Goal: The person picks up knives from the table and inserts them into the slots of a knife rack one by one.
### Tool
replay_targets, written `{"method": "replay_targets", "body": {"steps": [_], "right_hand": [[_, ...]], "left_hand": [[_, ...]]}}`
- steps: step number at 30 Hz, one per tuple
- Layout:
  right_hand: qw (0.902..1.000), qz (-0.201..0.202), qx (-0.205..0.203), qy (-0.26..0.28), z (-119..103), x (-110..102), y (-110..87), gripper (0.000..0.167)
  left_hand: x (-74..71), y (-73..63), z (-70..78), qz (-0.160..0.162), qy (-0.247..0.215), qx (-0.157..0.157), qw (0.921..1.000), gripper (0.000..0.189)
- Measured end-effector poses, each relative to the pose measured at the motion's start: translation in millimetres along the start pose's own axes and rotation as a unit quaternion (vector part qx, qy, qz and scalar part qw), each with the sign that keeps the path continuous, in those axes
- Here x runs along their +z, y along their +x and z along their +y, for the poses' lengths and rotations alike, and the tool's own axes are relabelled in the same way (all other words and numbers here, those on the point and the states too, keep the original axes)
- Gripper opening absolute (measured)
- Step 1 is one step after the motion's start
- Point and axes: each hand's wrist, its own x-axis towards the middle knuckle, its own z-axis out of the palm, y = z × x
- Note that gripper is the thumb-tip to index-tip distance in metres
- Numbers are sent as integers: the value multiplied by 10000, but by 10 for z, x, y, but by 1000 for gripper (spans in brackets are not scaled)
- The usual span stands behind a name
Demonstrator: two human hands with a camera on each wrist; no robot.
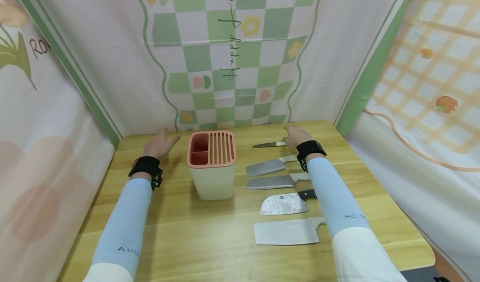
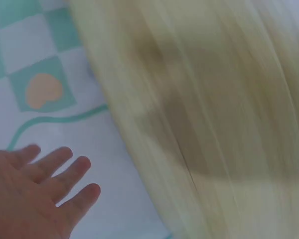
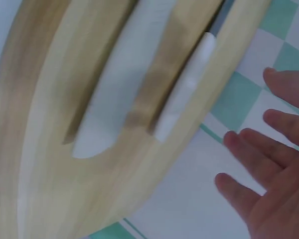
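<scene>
- Head view: my right hand sits at the far right of the bench, fingers loosely stretched, no grip visible.
- Paring knife is just left of it, flat, long axis side to side, tip left; the white handle runs toward my hand. Contact: can't tell from here.
- Closer to my body, a row roughly parallel to it: pale-handled cleaver, santoku, black-handled cleaver, large cleaver. Blades left, handles right, by my right sleeve.
- Knife holder stands upright left of the blades, between my hands, nearer the left hand, slots facing up.
- Left hand: spread, thumb toward the holder, apart from it, nothing held.
- My judgement: right hand is the nearer one for every knife; paring knife needs a small shift, the others a pull back toward me.
- Left wrist view: left fingers fanned wide, nothing in them, backdrop cloth behind; no holder or knife in frame.
- Right wrist view: right fingers wide apart, nothing gripped; white handle slants along the bench edge, apart from them; a wider pale handle lies beyond, farther off.
</scene>
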Motion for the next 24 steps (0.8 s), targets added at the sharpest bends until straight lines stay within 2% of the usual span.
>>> {"method": "replay_targets", "body": {"steps": [3, 7, 11, 15, 17, 19, 24], "right_hand": [[9997, 179, -133, -53, 42, 70, 28, 59], [9993, 225, -243, -143, 97, 128, 35, 58], [9995, 150, -229, -140, 175, 156, 56, 58], [9996, 155, -198, -122, 257, 164, 99, 58], [9996, 165, -207, -113, 286, 171, 124, 58], [9995, 160, -249, -116, 301, 184, 146, 57], [9987, 192, -438, -176, 305, 238, 190, 52]], "left_hand": [[5, -20, -18, 173, -526, 7, 9985, 113], [15, -85, -6, 521, -1102, 116, 9925, 111], [52, -161, 19, 817, -1782, 291, 9802, 107], [79, -245, 99, 900, -2422, 541, 9645, 97], [85, -307, 168, 907, -2745, 665, 9550, 90], [97, -372, 250, 942, -3160, 746, 9411, 85], [164, -492, 466, 1001, -4142, 957, 8996, 75]]}}
